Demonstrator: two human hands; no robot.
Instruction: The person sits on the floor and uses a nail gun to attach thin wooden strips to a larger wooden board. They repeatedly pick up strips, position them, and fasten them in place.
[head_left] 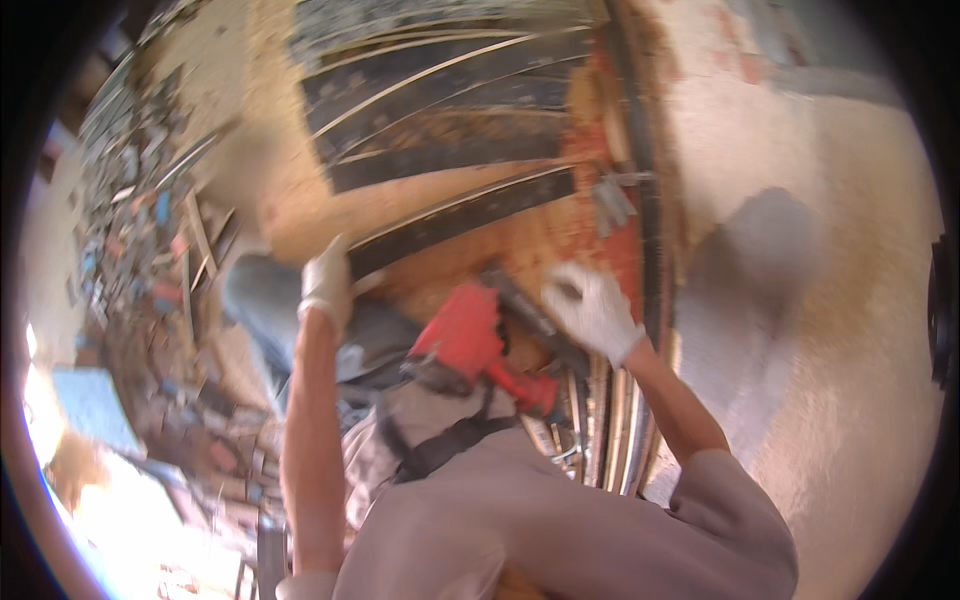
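Observation:
My left hand [325, 284], in a white glove, is closed at the near-left end of a dark narrow board [465, 217] with a pale edge. This board lies slanted across an orange-brown wooden surface [500, 250]. My right hand [594, 310], also gloved, hovers right of a red nail gun [465, 325], not touching it. Its thumb and forefinger curl toward each other; whether they pinch anything small cannot be made out. The nail gun, with a long black magazine [540, 322], rests close to my lap, between my hands.
More dark boards [440, 95] lie roughly side by side beyond. A long dark rail [645, 210] bounds the work on the right, with a grey metal piece [613, 203] against it. Scrap wood [130, 250] litters the left. On the right floor [850, 330] falls a shadow.

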